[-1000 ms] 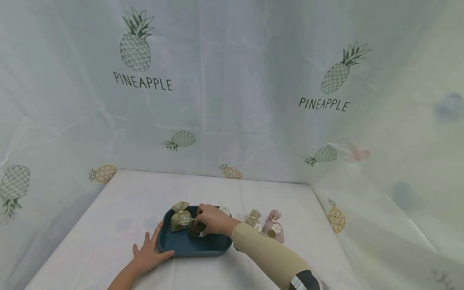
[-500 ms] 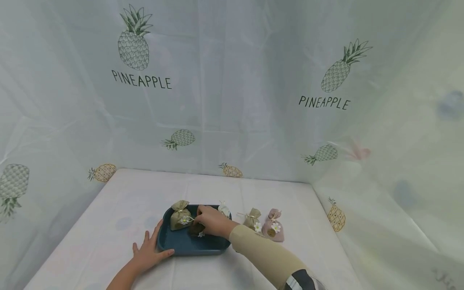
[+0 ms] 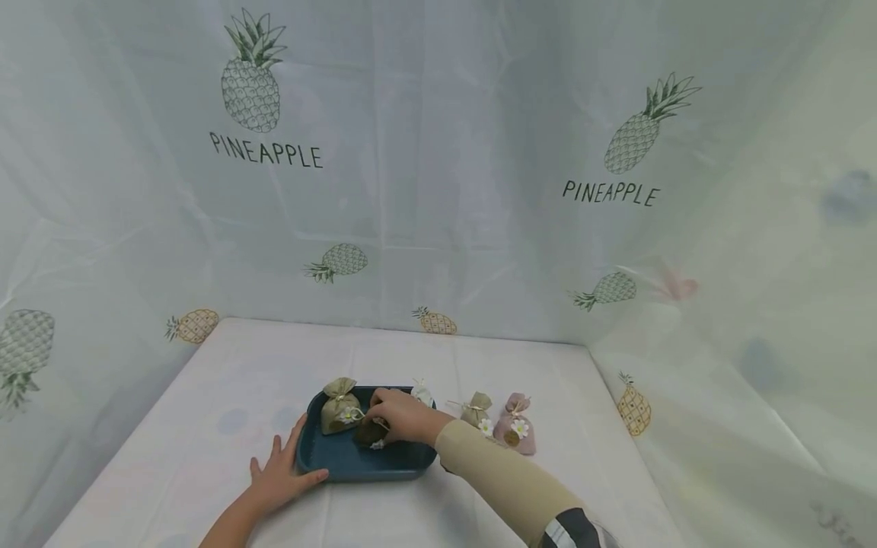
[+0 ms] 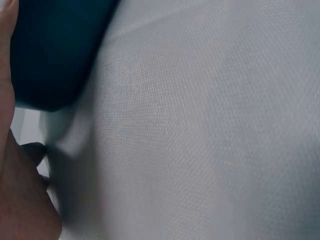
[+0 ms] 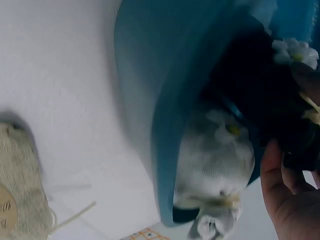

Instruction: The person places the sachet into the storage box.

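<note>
A dark blue tray [image 3: 363,470] lies on the table. My left hand [image 3: 275,479] rests against its left end, fingers spread and thumb along the near corner. Inside the tray, my right hand [image 3: 406,417] pinches a dark drawstring pouch [image 5: 255,75] near its tied neck; a white flower [image 5: 296,52] hangs on it. Left of that pouch leans an olive-beige pouch [image 3: 339,412] with a flower. A white pouch [image 5: 215,160] sits in the tray's far right corner, partly behind my right hand in the head view.
Right of the tray, a beige pouch [image 3: 476,411] and a pink pouch [image 3: 515,428] stand on the white tablecloth [image 3: 274,373], close to my right forearm. A pineapple-print curtain [image 3: 438,190] encloses the table at the back and sides.
The dark pouch and its flower have shifted slightly to the left under my right hand. My left hand keeps its place on the tray.
</note>
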{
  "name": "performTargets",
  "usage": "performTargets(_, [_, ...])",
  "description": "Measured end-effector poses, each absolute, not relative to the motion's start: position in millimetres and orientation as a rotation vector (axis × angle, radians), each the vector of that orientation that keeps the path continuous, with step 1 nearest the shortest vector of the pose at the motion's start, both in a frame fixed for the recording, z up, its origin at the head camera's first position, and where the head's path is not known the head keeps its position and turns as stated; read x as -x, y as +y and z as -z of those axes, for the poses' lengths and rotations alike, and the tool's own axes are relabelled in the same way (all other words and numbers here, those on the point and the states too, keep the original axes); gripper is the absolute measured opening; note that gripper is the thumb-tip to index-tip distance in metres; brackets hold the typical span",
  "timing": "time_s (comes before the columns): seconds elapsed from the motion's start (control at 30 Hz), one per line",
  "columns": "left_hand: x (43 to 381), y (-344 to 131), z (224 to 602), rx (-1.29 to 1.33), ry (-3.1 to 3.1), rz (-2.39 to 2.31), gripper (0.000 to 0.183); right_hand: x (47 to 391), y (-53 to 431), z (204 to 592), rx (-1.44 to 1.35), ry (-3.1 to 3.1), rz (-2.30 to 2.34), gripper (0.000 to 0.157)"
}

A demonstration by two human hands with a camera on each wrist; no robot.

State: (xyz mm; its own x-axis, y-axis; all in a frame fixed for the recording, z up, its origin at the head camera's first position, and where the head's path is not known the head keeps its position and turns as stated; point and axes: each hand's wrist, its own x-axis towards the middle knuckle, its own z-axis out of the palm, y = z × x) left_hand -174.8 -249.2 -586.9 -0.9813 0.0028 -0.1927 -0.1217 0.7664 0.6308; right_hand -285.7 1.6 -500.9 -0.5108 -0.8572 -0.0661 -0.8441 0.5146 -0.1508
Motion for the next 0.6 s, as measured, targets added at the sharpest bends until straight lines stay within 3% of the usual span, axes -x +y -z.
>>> performTargets(0.6, [177,-249,586,0.104,2.745,-1.01,0.115,289,30,474,1.519,2.619,0.303,0.053])
